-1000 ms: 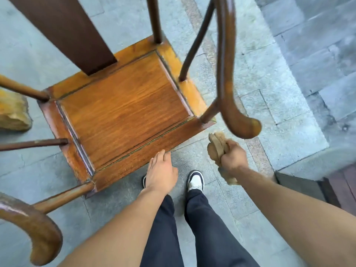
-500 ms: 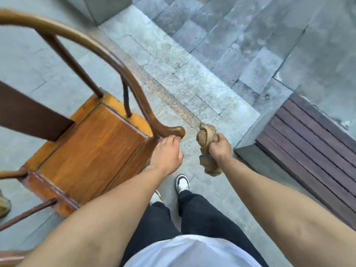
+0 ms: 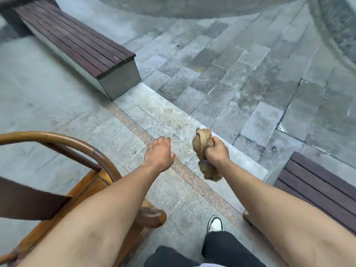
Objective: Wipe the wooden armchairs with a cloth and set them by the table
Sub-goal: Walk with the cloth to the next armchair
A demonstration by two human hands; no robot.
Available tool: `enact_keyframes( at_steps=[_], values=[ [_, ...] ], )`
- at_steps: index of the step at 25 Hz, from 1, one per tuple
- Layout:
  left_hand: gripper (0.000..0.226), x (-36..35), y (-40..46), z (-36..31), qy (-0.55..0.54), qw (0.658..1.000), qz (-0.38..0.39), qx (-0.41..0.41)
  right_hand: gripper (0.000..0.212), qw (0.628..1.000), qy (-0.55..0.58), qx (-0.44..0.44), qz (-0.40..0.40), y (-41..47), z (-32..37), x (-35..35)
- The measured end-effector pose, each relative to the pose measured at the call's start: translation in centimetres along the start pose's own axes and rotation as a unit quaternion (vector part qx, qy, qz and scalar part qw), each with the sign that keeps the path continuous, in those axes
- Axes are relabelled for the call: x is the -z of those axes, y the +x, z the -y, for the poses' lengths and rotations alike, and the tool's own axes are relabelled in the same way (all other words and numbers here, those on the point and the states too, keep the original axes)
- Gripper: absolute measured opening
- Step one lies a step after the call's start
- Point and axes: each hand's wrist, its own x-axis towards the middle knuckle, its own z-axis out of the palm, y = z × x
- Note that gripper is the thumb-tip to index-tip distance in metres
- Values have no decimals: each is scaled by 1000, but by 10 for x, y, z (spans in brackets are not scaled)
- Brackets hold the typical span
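The right hand is closed in a fist around a bunched tan cloth, whose tail hangs below the wrist. The left hand is held out over the paving, fingers loosely extended and gripping nothing. The wooden armchair stands at the lower left, beside and partly under the left forearm, touched by neither hand. This looks like a pause between wiping and moving; the next move probably calls for the free hand to take the curved rail and find the table, which is not in view. The ground is grey stone paving, outdoors, with two dark slatted benches nearby.
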Motion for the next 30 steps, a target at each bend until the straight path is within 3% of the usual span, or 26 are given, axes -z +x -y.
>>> enact_keyframes(
  at_steps=[3, 7, 15, 22, 25, 30],
  values=[
    [59, 36, 44, 4, -12, 998, -17, 57, 48, 995, -23, 60, 73, 51, 70, 4],
    [58, 77, 92, 50, -21, 991, -56, 119, 45, 969, -95, 149, 171, 113, 168, -30],
    [58, 121, 186, 242, -64, 951, -73, 294, 56, 899, -197, 272, 282, 196, 359, -180],
    [57, 210, 201, 433, -123, 882, -167, 423, 52, 830, -247, 394, 308, 211, 552, -338],
    [55, 228, 196, 508, -108, 865, -162, 462, 56, 791, -254, 449, 330, 215, 620, -418],
    [57, 265, 193, 692, -69, 818, -125, 558, 61, 737, -229, 492, 404, 228, 750, -611]
  ],
)
